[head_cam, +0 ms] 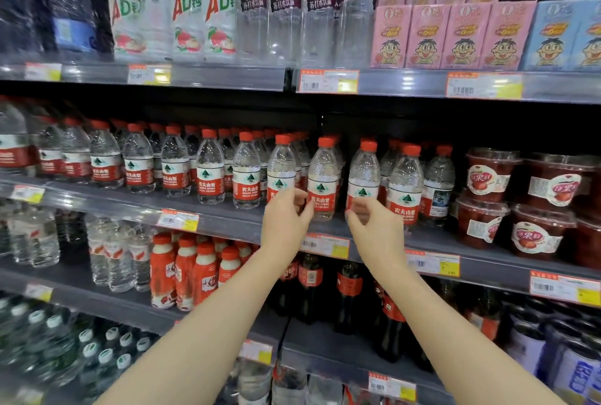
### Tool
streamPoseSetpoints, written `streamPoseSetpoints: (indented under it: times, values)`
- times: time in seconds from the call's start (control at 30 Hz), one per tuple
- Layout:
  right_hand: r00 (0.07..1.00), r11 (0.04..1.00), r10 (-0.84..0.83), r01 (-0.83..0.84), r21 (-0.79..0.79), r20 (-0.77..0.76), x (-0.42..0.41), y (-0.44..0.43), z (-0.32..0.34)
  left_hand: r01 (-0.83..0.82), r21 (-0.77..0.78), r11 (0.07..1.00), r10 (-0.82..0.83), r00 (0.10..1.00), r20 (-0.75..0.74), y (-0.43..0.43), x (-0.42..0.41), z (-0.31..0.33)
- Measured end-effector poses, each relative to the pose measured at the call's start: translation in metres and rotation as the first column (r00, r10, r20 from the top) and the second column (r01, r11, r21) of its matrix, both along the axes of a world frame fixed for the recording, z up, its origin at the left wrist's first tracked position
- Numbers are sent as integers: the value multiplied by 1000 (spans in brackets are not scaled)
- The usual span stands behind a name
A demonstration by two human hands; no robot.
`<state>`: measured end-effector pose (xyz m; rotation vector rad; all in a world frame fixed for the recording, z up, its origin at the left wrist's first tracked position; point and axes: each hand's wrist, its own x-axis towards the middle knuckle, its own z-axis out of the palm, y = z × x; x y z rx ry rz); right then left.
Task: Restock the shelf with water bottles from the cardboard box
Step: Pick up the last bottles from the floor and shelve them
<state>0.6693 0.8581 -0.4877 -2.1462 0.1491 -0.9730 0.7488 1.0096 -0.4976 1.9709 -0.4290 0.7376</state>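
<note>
the shelf [227, 219] row looks nearly full. our left hand [286, 222] pinches one water bottle [322, 176]; at its three o'clock, our right hand [374, 229] grips a second bottle [363, 173]. box unseen.

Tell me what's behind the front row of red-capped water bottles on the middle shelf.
More red-capped clear plastic water bottles of the same kind, only caps and shoulders showing. The front row covers their lower parts; farther back is too dark to see.
</note>
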Motion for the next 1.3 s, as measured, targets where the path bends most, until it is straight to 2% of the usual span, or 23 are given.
streamPoseSetpoints:
  times: [0.13,0.27,0.33,0.47,0.63,0.77,0.97,1.3]
  values:
    - [998,1000,14,-13,22,-69,23,29,6,-146,36,989,147,989,-25,27,5,4]
    - [967,987,-158,147,-66,-199,44,47,1,-229,112,967,238,968,-76,35,15,3]
    - [947,972,-227,204,-118,-228,48,53,0,-226,106,968,236,968,-87,40,23,1]
    - [930,949,-311,291,-122,-198,63,56,-3,-224,162,961,241,967,-87,45,41,0]
    - [883,906,-419,394,-153,-211,82,65,-6,-133,104,986,149,974,-171,53,60,1]
    - [867,886,-464,453,-104,-180,89,69,-7,-67,78,995,80,981,-176,58,70,-2]
    - [869,886,-463,449,-112,-174,87,68,-6,-36,52,998,45,983,-177,58,70,0]
    - [877,892,-452,438,-113,-164,86,70,-7,-66,114,991,89,972,-219,57,68,7]
